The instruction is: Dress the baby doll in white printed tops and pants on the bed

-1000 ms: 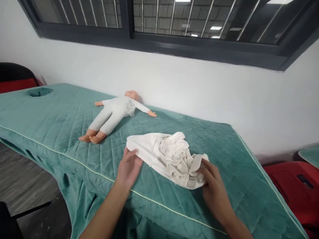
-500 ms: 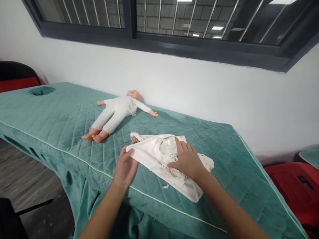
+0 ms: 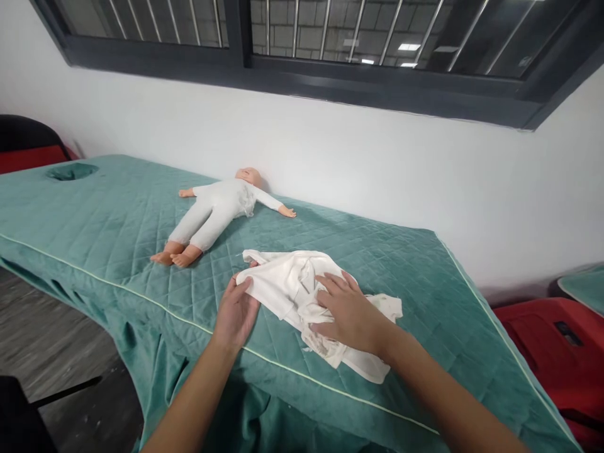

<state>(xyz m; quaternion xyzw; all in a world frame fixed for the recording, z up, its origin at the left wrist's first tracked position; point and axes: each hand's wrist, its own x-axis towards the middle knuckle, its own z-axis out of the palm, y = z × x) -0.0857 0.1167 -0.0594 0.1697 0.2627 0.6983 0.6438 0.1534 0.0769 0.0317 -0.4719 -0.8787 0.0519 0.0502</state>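
Observation:
A small white baby garment [image 3: 283,283] lies rumpled on the green quilted bed cover. Its narrow left end is pinched between the thumb and fingers of my left hand [image 3: 237,313], with some fingers hidden under the cloth. My right hand [image 3: 353,314] rests on the bunched middle of the garment, fingers spread and thumb apart, touching the folds from above. Cloth sticks out past that hand on the right and below. Beyond the garment, a doll [image 3: 219,204] in a white body suit lies on its back, arms stretched out and bare feet toward me.
The green bed cover [image 3: 401,264] has a round face hole [image 3: 72,171] at the far left. A white wall [image 3: 377,170] with a barred window [image 3: 321,31] borders the back. Red seats stand at the right [image 3: 542,346] and far left [image 3: 28,157].
My right hand has spread its fingers, and the cloth under it is more bunched, with folds pushed toward the front. My left hand keeps its hold on the garment's end.

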